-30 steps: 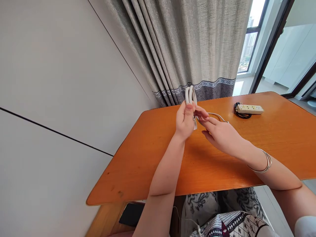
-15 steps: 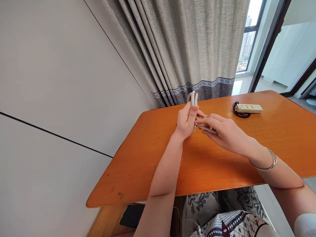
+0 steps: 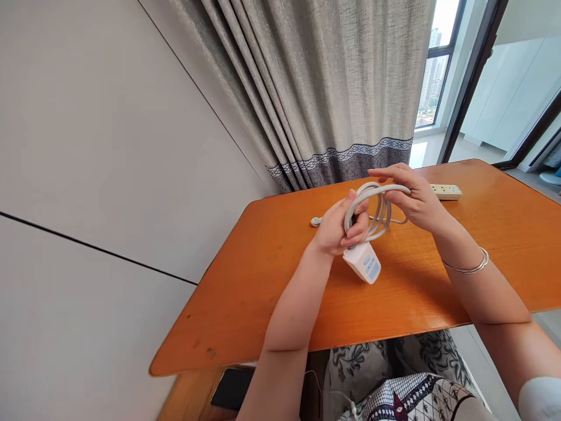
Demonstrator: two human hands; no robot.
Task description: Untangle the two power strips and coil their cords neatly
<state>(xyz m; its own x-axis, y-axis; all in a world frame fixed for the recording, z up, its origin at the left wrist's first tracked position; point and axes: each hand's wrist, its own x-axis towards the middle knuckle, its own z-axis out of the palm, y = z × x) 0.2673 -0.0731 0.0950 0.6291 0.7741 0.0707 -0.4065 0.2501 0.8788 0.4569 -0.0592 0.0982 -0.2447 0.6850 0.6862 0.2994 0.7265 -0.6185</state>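
Note:
Loops of a thick white cable [image 3: 383, 217] hang between my two hands above the table. My left hand [image 3: 342, 227] is closed around one side of the loops. Just below it hangs a white block [image 3: 363, 262] with light blue markings, the end of a power strip by its look, at the cable's end. My right hand [image 3: 414, 196] grips the upper right part of the cable between thumb and fingers. A white plug [image 3: 315, 221] shows to the left of my left hand, close to the tabletop.
The orange-brown wooden table [image 3: 245, 280] spans the view. Behind my right hand lies a second, cream power strip [image 3: 447, 192], partly hidden. A grey curtain [image 3: 342, 88] hangs beyond the far edge. A dark phone [image 3: 234, 387] rests below the near edge.
My right hand has moved up and right, drawing the cable into a wider loop. My left hand has turned, and the white block and the plug have come into view.

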